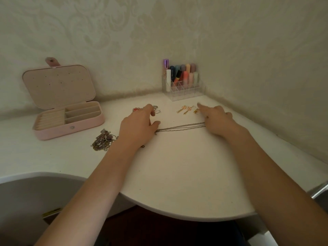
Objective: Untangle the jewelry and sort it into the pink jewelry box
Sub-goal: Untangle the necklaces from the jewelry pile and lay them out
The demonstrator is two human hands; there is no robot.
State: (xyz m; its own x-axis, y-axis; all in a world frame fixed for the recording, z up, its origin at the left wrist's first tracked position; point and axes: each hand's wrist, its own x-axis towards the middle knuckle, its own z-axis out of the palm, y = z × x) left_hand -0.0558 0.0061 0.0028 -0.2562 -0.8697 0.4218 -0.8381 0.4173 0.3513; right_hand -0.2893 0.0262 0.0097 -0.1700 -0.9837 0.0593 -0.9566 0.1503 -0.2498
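**A:** Head view: what are the two hands doing on the white table (177,174)?

**B:** A silver chain (181,127) lies stretched in several strands between them. The left hand (138,125) rests palm down at one end, thumb touching the table just above the chain's end, fingers loosely bent over it. I cannot tell whether it actually pinches the chain. The right hand (215,119) covers the other end, index finger pointing out toward the wall; the strands run under it, and its grip is hidden too.

**A:** And the box?

**B:** The pink jewelry box (71,125) stands open at the far left of the table, lid (58,86) tilted back toward the wall. Its ring rolls and divided compartments show pale lining; I see nothing in them.

**A:** The remaining jewelry?

**B:** A tangled heap of dark chains (103,139) sits just in front of the box, beside the left wrist. Gold drop earrings (184,109) lie near the right index finger, with a small gold piece (195,111) just beside the fingertip. Silver pieces (156,109) and something red (136,109) peek out past the left fingers.

**A:** In the corner?

**B:** A clear organizer (184,89) holding coloured tubes.
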